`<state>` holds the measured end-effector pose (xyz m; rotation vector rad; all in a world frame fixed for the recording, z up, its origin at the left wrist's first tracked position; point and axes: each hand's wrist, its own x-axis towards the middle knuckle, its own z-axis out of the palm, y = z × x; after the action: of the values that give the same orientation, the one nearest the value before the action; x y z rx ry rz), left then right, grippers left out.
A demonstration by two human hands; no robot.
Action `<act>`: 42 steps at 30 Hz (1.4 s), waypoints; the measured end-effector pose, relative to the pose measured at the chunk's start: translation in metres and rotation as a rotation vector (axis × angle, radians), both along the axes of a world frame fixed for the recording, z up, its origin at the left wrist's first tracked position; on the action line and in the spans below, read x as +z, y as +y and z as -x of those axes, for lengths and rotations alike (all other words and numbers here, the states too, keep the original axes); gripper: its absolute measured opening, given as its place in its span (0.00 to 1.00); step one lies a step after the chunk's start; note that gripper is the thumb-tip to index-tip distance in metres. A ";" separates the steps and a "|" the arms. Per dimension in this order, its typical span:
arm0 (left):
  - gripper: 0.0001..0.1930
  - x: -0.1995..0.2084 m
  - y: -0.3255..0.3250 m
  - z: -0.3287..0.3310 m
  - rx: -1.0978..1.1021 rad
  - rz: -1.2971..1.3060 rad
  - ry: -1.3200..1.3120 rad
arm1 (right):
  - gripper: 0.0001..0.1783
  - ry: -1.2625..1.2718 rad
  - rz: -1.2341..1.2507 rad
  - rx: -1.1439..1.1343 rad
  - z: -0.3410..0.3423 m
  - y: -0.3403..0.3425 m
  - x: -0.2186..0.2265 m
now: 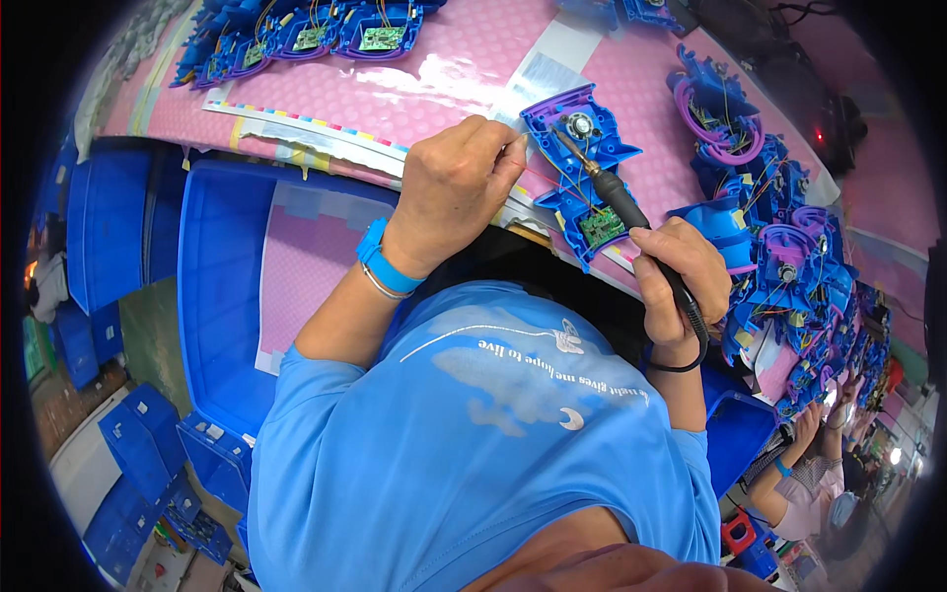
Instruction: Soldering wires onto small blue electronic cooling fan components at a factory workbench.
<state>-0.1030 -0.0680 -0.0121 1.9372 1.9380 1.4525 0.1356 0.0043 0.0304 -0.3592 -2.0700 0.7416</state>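
My right hand grips a soldering iron by its black handle. The metal tip points up and left over a blue plastic shell half, close to the round speaker in it. A green circuit board sits in the shell's near end, and thin wires run inside. To the left of the shell, my left hand is closed in a pinch, fingertips near the shell's left edge. Whatever those fingers hold is too thin and hidden to make out. A purple rim lines the shell's far edge.
Several similar blue shells with boards lie at the far left, and a pile of blue and purple shells crowds the right. Pink bubble sheeting covers the table. A blue bin stands below its edge. Another person's arm shows at lower right.
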 end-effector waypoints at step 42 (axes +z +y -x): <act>0.13 -0.009 0.016 0.022 -0.267 -0.190 0.384 | 0.12 0.004 0.055 -0.026 -0.002 -0.005 0.001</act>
<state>-0.1252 -0.0521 -0.0210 2.6066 1.6152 1.3086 0.1376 -0.0007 0.0315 -0.4146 -2.0404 0.7844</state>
